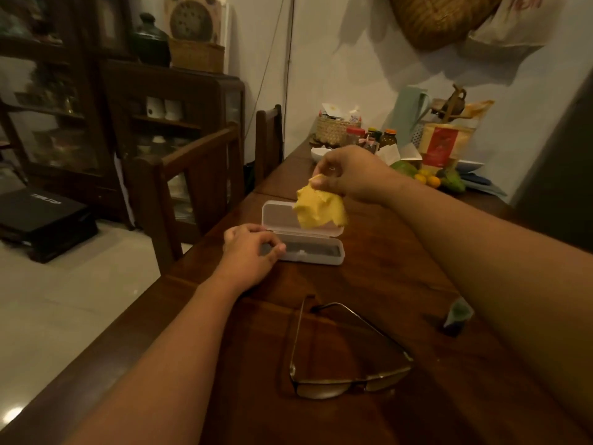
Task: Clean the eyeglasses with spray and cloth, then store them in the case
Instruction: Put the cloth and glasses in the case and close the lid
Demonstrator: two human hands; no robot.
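Note:
A clear plastic glasses case (324, 252) lies open on the dark wooden table (369, 284), its lid tilted up at the back. My left hand (248, 252) rests at the case's left end, fingers curled on its edge. Above the lid, my right hand (349, 175) pinches a crumpled yellow cloth (319, 208) that hangs down in the air. The thin-framed eyeglasses (346, 377) lie unfolded near the table's front, lenses toward me. A small dark spray bottle (455, 317) stands to their right, partly behind my right forearm.
At the table's far end stand jars, a woven basket (333, 128), a white bowl, packets and fruit (426, 178). Two wooden chairs (192, 187) line the table's left side. A dark cabinet stands by the left wall, over a pale tiled floor.

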